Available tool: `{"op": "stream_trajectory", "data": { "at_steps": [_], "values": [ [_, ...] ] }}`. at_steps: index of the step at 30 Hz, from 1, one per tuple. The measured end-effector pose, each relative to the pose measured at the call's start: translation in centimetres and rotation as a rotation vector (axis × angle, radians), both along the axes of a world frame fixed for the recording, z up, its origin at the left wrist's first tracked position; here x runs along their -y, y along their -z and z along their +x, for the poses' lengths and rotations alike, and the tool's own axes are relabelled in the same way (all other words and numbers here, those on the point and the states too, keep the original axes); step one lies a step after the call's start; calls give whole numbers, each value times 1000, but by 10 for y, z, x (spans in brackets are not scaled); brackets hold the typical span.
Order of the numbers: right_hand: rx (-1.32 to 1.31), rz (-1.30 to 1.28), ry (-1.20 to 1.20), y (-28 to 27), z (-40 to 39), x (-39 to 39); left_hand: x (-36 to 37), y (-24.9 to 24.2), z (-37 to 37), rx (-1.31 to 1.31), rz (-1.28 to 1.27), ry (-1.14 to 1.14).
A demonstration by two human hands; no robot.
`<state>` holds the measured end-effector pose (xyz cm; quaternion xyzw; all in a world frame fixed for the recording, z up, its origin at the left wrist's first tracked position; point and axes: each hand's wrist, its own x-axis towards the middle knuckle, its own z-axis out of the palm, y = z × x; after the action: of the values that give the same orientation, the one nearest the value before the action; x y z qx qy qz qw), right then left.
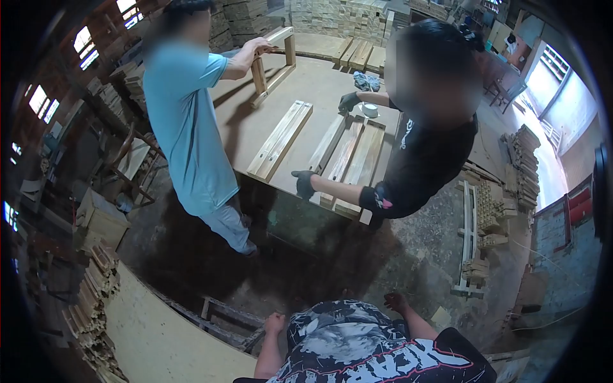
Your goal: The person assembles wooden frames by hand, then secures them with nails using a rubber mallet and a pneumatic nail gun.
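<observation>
My left hand (275, 323) hangs low in front of my body with its fingers curled in; no object shows in it. My right hand (396, 301) hangs at my other side, its fingers loosely apart and holding nothing. Both are well away from the worktable (290, 82). Nearest to my left hand is a dark frame (233, 314) beside a pale board (159, 332). On the worktable lie paired wooden boards (281, 140) and several separate wooden pieces (348, 153).
A person in a light blue shirt (182, 121) holds a wooden frame (274, 70). Another person in black (434, 153) grips a board with gloved hands (305, 184). Wood stacks (491, 210) stand at the right; more sticks (99, 300) lie at the left.
</observation>
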<state>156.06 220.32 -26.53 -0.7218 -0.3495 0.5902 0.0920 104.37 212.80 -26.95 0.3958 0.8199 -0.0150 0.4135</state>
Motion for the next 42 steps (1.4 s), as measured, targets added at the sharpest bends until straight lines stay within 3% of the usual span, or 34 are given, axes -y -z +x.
{"op": "stream_trajectory", "data": {
  "at_steps": [5,7,13,27,33,42],
  "values": [
    [-213,-120,182,21,6,-7,10,8,0,-30,7,1],
    [-74,-36,67,16,1,-6,9,6,2,-24,-12,-18],
    [-10,-15,2,9,-4,-4,4,-1,9,31,20,-55],
    [-40,-38,-3,26,0,7,-7,-11,1,1,23,-29],
    [35,-47,-46,-13,-14,-1,-8,-14,6,-12,0,-31],
    [85,-87,-89,-24,-16,-7,-7,-10,7,-7,43,-39]
  ]
}}
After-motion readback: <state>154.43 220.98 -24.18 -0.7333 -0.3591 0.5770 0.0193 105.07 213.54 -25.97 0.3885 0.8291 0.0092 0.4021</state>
